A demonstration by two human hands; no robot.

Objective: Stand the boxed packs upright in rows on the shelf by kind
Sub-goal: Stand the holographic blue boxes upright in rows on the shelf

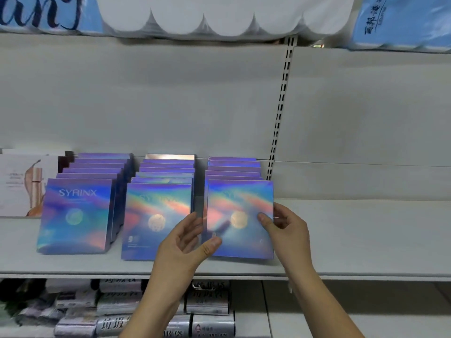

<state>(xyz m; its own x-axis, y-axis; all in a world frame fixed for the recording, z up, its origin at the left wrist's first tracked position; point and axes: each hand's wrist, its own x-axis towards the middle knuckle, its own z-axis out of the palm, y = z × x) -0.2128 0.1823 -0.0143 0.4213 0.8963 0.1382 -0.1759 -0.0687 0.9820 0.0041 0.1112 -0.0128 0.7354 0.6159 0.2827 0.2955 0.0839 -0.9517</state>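
A grey metal shelf [366, 240] carries a middle row of upright iridescent blue-purple boxed packs [156, 206]; left of it stands a second row [75, 215], right of it a third row [240, 191], farther left a white carton [17, 186].

Pale back panel [170, 98] spanning far side; slotted upright [280, 106] running down right of centre; grey shelf [366, 235] stretching across nearer.

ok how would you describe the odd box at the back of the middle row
On the grey shelf, find three rows of iridescent boxes and take the middle row. The last box at its back shows a pale coppery top edge, where the others show purple.
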